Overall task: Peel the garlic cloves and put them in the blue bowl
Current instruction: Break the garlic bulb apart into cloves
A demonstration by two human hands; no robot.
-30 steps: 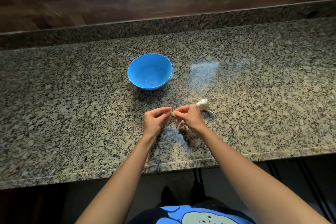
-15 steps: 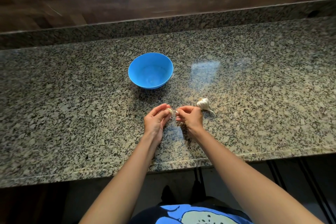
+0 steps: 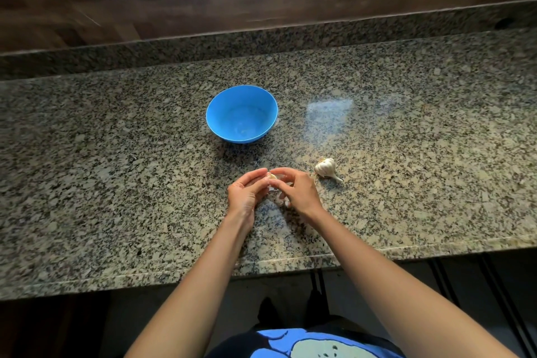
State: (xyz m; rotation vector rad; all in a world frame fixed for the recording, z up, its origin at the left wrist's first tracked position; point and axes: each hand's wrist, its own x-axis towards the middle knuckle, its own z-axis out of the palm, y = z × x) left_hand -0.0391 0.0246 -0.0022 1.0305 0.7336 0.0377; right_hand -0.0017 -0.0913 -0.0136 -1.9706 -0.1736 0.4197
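Pinched between the fingertips of both hands, one garlic clove [image 3: 272, 176] is held just above the granite countertop [image 3: 116, 183]. The left hand [image 3: 247, 192] is curled round it from the left, and the right hand [image 3: 299, 192] closes on it from the right with thumb and forefinger. Only a small pale part of the clove is seen between the fingers, so it cannot be told how much skin is left on it.

The clove is judged to be very light and firm, and it will not be crushed by a normal pinch. Its skin is thin, dry and papery, and is expected to tear in small pieces and cling to the fingers. Once bare, the clove will probably be smooth and a little sticky, so it may slip out of a loose grip. It is best held by its broad sides with one hand, while the skin is lifted with a nail at the pointed tip or at the hard root end.

The blue bowl [image 3: 241, 116] stands beyond the hands, well apart from them, and nothing is seen in it. The garlic bulb [image 3: 325, 167] lies on its side near the right hand, not touched. It should be taken round its body, and the next clove broken off outward from the stalk.
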